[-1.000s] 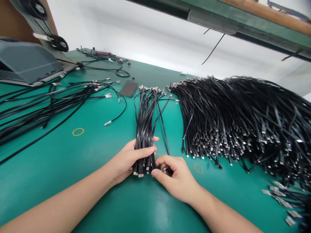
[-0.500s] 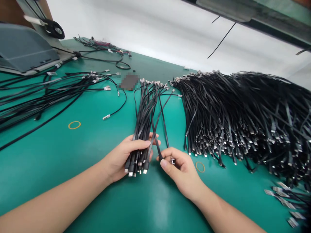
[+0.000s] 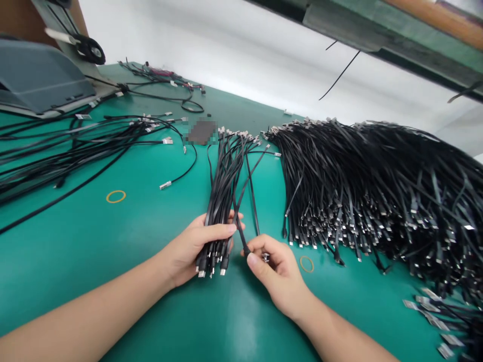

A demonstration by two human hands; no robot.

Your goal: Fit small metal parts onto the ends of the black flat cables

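Note:
My left hand (image 3: 196, 246) is wrapped round a bundle of flat black cables (image 3: 222, 191), its thumb lying across the front. Their metal-tipped plugs stick out below the fingers, and the other ends lie on the green table top. Just to the right, my right hand (image 3: 277, 271) pinches a single black cable (image 3: 242, 240) between thumb and forefinger close to its plug. That cable runs up and crosses another strand beside the bundle. A small shiny metal end (image 3: 265, 257) shows by the curled fingers of the right hand; which cable it belongs to I cannot tell.
A large heap of black cables (image 3: 350, 186) fills the right side. More cables (image 3: 75, 151) spread out at the left beside a grey machine (image 3: 41, 75). Yellow rubber bands (image 3: 115, 196) lie on the green table (image 3: 151, 221). A shelf (image 3: 347, 25) overhangs the upper right.
The view has shifted slightly. Both hands keep their holds, and the pinched cable is a little closer to the bundle.

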